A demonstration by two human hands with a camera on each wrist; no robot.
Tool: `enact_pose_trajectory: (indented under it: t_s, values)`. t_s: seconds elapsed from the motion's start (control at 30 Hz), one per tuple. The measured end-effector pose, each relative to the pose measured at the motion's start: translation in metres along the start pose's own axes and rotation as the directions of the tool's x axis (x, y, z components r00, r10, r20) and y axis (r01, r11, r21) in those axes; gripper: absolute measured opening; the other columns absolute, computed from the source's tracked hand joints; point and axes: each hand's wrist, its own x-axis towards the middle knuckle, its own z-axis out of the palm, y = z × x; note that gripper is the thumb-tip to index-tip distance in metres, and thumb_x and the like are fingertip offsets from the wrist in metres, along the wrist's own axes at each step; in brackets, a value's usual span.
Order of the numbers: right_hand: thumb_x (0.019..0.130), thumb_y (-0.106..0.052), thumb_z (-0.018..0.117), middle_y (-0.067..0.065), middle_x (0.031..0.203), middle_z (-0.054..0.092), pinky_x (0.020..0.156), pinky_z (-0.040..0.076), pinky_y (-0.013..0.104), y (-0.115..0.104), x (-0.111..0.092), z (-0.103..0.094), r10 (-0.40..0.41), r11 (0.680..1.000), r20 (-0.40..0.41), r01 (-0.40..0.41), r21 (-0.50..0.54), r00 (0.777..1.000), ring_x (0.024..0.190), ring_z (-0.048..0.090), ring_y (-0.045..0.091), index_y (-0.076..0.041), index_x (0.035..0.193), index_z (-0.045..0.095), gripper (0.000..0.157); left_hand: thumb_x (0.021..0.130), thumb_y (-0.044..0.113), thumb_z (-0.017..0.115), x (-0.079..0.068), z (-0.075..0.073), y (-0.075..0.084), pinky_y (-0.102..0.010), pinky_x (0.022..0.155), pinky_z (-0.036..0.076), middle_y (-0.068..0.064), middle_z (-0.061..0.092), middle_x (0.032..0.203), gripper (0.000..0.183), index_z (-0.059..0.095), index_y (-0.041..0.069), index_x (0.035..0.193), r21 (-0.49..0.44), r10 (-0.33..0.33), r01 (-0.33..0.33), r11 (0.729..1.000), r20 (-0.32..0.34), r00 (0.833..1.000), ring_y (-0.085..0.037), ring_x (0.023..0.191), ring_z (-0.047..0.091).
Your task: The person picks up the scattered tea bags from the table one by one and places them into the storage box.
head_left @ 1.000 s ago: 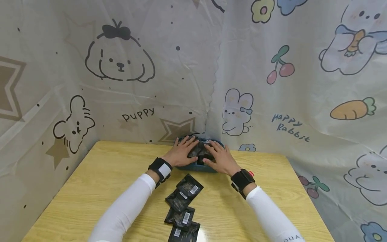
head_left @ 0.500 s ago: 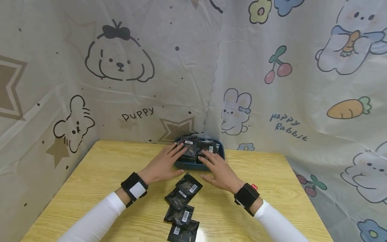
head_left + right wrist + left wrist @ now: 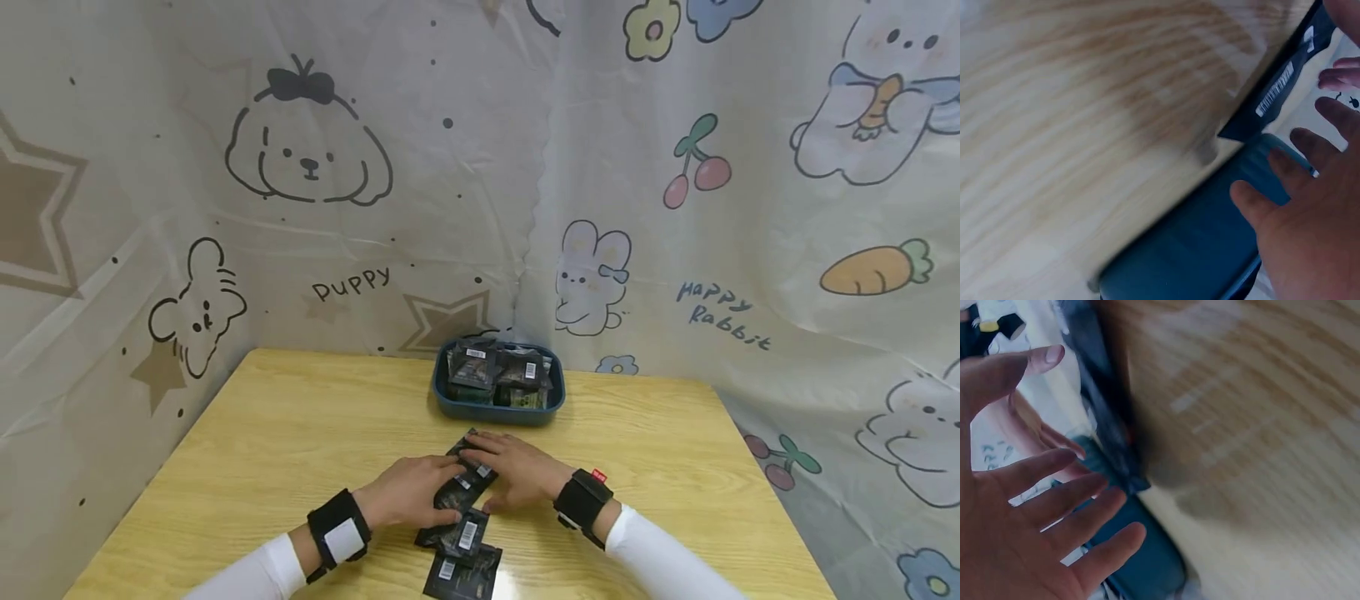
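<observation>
Several flat black packets [image 3: 463, 575] with white barcode labels lie overlapping in a line on the table. My left hand [image 3: 408, 492] is at the left side of the upper packets, and its fingers look straight and spread in the left wrist view. From the right, my right hand [image 3: 521, 468] reaches over the top packet [image 3: 452, 497] of the line, fingers extended. Whether either hand touches a packet is hard to tell. Behind them stands a dark blue bin [image 3: 498, 414] holding more black packets [image 3: 474, 367]; its wall [image 3: 1191, 231] shows in the right wrist view.
The wooden table [image 3: 300, 417] ends at a patterned cloth backdrop [image 3: 465, 167], close behind the bin. Some greenish packets [image 3: 525, 398] sit low inside the bin.
Both hands have left the bin and come back toward me to the packets on the table. The packets in the bin are now uncovered.
</observation>
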Motion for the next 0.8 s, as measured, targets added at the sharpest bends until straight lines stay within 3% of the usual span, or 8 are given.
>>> enact_pose_trajectory:
  t_s: [0.2,0.53,0.8]
  values:
    - [0.09,-0.047,0.061,0.009,0.152,0.039,0.108,0.038,0.05,-0.004,-0.003,0.001,0.064,0.997,0.064,-0.061,-0.045,0.996,0.135,0.039,0.028,-0.02,0.148,0.038,0.068,0.084,0.045,0.067,0.006,0.008,0.003,-0.046,0.084,0.056,-0.013,0.054,0.139,0.061,0.054,0.016,0.136,0.02,0.044,-0.045,0.999,0.047,0.998,-0.028,0.115,0.058]
    - [0.092,-0.029,0.064,0.008,0.134,0.057,0.101,0.046,0.042,-0.009,-0.022,0.002,0.113,0.966,-0.018,-0.114,-0.233,0.993,0.119,0.055,0.026,-0.02,0.141,0.048,0.053,0.09,0.011,0.059,0.006,0.003,0.006,-0.043,0.087,0.055,-0.01,0.064,0.127,0.041,0.058,0.014,0.132,0.022,0.097,-0.097,0.995,0.012,0.995,-0.024,0.111,0.061]
    - [0.092,-0.018,0.064,0.007,0.117,0.068,0.09,0.052,0.044,-0.013,-0.037,0.003,0.156,0.951,-0.108,-0.179,-0.253,0.982,0.104,0.064,0.022,-0.02,0.128,0.059,0.037,0.085,-0.007,0.059,0.005,0.002,0.004,-0.036,0.083,0.057,-0.004,0.07,0.117,0.044,0.064,0.013,0.124,-0.011,0.133,-0.133,0.991,-0.026,0.991,-0.015,0.103,0.065]
